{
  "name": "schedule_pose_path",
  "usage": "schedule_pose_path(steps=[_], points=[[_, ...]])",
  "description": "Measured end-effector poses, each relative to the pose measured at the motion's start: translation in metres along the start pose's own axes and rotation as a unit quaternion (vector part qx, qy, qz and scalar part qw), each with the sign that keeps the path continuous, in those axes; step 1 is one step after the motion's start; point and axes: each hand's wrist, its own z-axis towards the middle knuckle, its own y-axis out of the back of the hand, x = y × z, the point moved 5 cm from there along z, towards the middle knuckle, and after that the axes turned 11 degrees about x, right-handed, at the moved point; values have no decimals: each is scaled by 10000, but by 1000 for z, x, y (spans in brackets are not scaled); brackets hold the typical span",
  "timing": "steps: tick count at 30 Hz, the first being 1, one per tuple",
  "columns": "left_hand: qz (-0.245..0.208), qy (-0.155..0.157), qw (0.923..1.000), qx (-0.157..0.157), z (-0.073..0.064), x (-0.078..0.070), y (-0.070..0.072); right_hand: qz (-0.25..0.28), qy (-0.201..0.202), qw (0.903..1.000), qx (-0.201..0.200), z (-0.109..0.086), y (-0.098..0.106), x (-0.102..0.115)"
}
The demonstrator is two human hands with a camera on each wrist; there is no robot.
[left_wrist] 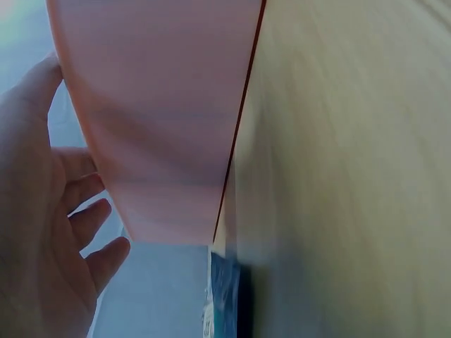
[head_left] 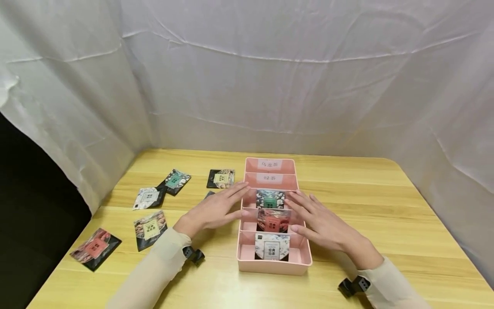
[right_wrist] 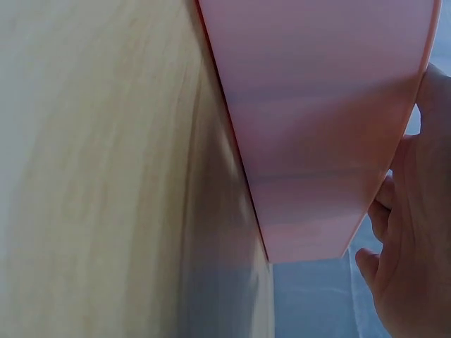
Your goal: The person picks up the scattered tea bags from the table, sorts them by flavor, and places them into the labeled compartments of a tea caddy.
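Note:
A pink divided box (head_left: 274, 268) stands lengthwise on the table. In its front compartment is a tea sachet with a white label (head_left: 272, 248), behind it a red-labelled sachet (head_left: 273, 221), then a green-labelled one (head_left: 270, 199). My left hand (head_left: 217, 209) lies along the box's left side, its fairly straight fingers at the rim. On the opposite side my right hand (head_left: 326, 223) has spread fingers over the right rim. Both wrist views show the box's outer walls (left_wrist: 162, 105) with fingertips along the top edge. Neither hand holds a sachet.
Loose sachets lie to the left: a red-labelled one (head_left: 95, 249), a yellow-labelled one (head_left: 150, 229), a white-labelled one (head_left: 149, 198) overlapping a green-labelled one (head_left: 176, 181). Another yellow-labelled sachet (head_left: 221, 179) lies beside the box. Paper labels (head_left: 269, 179) mark the rear compartments. A pale curtain (head_left: 270, 94) surrounds the table.

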Motion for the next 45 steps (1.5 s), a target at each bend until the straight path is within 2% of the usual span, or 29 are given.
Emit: schedule_pose_path(steps=[6, 15, 22, 29, 33, 45], points=[[14, 127, 9999, -109, -10, 12, 6, 68, 7, 10000, -34, 0, 0, 0], [-3, 439, 9989, -179, -25, 35, 6, 96, 5, 9999, -40, 0, -1, -1], [-389, 783, 9961, 81, -33, 53, -1, 111, 108, 9998, -85, 0, -3, -2], [-672, 988, 9926, 232, -38, 68, -5, 548, 136, 9984, 29, -2, -1, -2], [-720, 1172, 9901, 281, -41, 74, -6, 663, 131, 9977, 69, -2, 0, -2], [-824, 1661, 9815, 470, -52, 83, -11, 475, 127, 9988, 33, -3, -1, -4]])
